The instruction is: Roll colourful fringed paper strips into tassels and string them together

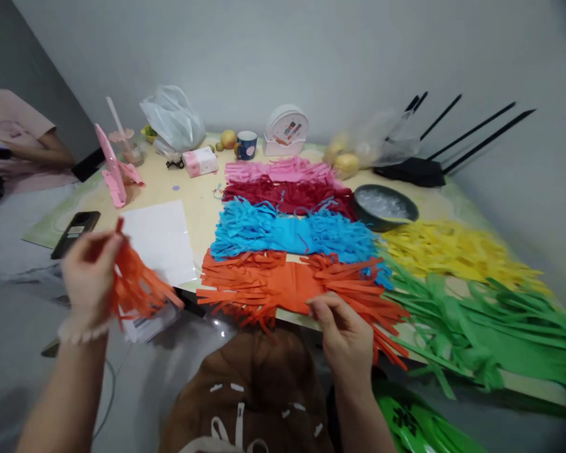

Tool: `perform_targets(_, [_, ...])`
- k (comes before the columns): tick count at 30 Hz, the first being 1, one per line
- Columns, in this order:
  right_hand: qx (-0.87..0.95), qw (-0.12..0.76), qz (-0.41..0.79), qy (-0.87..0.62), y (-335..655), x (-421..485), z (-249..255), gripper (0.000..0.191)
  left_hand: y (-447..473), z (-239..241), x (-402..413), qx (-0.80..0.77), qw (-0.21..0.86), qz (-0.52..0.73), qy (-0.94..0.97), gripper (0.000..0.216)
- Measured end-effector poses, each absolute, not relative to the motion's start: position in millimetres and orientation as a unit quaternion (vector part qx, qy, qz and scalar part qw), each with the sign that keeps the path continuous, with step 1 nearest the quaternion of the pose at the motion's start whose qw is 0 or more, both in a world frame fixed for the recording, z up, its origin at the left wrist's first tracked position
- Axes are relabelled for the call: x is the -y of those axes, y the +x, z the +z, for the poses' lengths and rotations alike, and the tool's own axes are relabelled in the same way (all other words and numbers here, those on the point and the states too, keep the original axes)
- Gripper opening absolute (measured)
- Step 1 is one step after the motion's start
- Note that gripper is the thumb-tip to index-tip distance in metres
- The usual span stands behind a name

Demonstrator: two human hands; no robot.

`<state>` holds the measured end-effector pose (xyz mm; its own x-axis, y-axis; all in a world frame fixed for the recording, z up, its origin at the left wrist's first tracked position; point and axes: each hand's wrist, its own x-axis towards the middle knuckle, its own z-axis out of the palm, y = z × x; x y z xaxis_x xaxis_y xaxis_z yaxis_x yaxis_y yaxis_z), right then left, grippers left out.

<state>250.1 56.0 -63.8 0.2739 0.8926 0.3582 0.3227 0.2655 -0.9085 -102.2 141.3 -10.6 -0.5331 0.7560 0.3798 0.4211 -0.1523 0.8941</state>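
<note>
Desk [193, 207]: six fringed paper piles [287, 229], one per colour. Orange pile [283, 283] at near edge; right hand [344, 336] pinched on its fringe. One bowl [384, 206] far right. Left hand [87, 274], near left, clamped on one orange tassel [139, 289]. One mug [246, 145], far.

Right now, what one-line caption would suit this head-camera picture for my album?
Left hand holds a fringed orange paper bundle; right hand touches the orange fringe pile.

no text readable, label on white container [286, 129] blurred
</note>
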Motion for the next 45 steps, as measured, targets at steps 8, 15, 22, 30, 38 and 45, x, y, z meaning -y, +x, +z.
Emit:
perform_targets(8, [0.604,0.516,0.246,-0.555,249.8,-61.6,-74.2,0.026,-88.0,8.3,-340.8,-0.692,-0.056,0.290,0.659,0.032])
perform_targets(15, [0.664,0.441,0.172,-0.579,304.6,-83.8,-78.5,0.023,-66.6,-46.5,-364.3,-0.679,-0.023,0.190,0.709,0.025])
perform_targets(22, [0.695,0.353,0.091,-0.620,339.2,-156.7,-70.8,0.022,18.4,-23.4,-326.5,-0.515,-0.048,0.207,0.830,0.025])
perform_targets(30, [0.710,0.314,0.099,-0.623,325.4,-157.9,-80.8,0.020,145.0,-61.0,-263.5,-0.270,-0.014,0.020,0.963,0.022])
perform_targets(38, [0.744,0.271,0.129,-0.597,287.5,-156.7,-91.5,0.032,147.9,-59.4,-284.6,-0.355,0.025,0.039,0.934,0.017])
perform_targets(45, [0.715,0.215,0.162,-0.645,261.9,-214.1,-103.1,0.055,149.4,-35.4,-285.8,-0.479,0.011,0.193,0.857,0.015])
